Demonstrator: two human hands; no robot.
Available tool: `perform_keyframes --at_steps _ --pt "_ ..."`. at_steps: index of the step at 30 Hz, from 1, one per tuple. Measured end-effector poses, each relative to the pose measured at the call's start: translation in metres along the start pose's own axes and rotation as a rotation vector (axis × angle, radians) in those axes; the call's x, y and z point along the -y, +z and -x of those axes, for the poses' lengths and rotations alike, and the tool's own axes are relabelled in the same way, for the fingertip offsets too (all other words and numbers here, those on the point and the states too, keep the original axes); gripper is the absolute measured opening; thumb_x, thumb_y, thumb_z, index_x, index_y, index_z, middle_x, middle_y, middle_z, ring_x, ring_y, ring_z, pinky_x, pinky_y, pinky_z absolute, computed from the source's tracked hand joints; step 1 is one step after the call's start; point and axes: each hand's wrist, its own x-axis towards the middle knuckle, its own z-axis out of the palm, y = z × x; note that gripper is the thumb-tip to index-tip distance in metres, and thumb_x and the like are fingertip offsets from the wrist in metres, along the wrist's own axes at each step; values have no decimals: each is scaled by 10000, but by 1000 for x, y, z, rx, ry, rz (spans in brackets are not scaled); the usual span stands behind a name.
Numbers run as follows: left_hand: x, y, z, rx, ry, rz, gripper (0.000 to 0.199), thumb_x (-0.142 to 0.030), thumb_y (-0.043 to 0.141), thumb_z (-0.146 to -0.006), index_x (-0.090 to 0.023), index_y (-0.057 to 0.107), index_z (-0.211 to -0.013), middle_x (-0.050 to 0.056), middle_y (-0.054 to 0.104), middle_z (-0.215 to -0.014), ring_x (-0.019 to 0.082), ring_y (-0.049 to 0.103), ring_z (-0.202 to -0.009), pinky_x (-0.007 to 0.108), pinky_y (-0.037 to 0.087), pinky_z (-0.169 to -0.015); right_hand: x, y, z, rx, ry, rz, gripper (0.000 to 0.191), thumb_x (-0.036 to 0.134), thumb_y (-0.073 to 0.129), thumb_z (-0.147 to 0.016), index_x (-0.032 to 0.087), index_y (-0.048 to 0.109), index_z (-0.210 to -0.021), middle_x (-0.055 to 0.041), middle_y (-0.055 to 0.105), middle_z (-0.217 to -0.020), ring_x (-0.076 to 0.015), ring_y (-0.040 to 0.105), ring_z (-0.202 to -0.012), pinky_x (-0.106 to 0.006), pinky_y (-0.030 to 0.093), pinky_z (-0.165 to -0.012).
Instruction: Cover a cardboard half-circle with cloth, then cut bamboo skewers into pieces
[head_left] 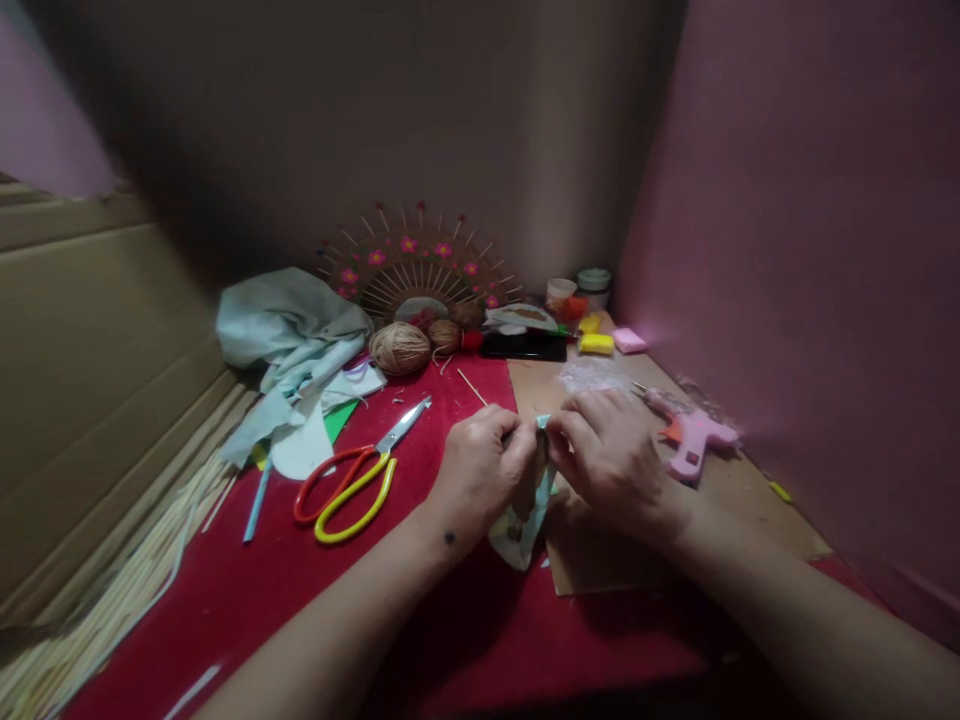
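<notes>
My left hand [484,465] and my right hand [611,455] meet over the middle of the work surface, both with fingers pinched. Between them they grip a pale cloth piece [529,520] with a light blue-green edge. Its top end shows between my fingertips, and the rest hangs down below; part of it is hidden behind my left hand. Left of my hands lie scissors [360,470] with one red and one yellow handle, their blades slightly crossed and pointing away. A thin stick [472,388] lies just beyond my left hand. A pink glue gun [697,435] rests right of my right hand.
A red cloth [247,620] covers the surface, with a cardboard sheet [600,560] on the right. At the back stand a flowered fan [409,255], twine balls [400,348] and a black phone-like slab [525,347]. Crumpled fabric [292,320] and long thin strips [127,580] lie left.
</notes>
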Motion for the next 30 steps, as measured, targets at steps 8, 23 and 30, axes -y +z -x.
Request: perform_keyframes --at_steps 8,23,30 --pt "3 -1 -3 87 -134 122 342 -350 483 -826 -155 500 -546 -33 419 -513 88 360 -496 201 259 -462 -2 2 0 14 -14 -52 192 101 479 -867 116 588 -710 -106 556 -687 -206 431 -671 -330 367 -623" --pt "6 -1 -6 145 -168 121 344 -386 459 -791 -164 488 -530 -27 403 -501 94 346 -490 206 243 -450 -3 -1 1 46 -37 -95 171 108 487 -868 102 614 -753 -100 557 -702 -205 435 -677 -332 358 -635" --pt "2 -1 -3 123 -91 36 341 -327 454 -817 -163 446 -518 -39 398 -501 84 342 -489 212 246 -477 0 -5 -1 52 -109 13 171 116 497 -861 113 635 -759 -89 551 -675 -217 416 -666 -360 322 -634"
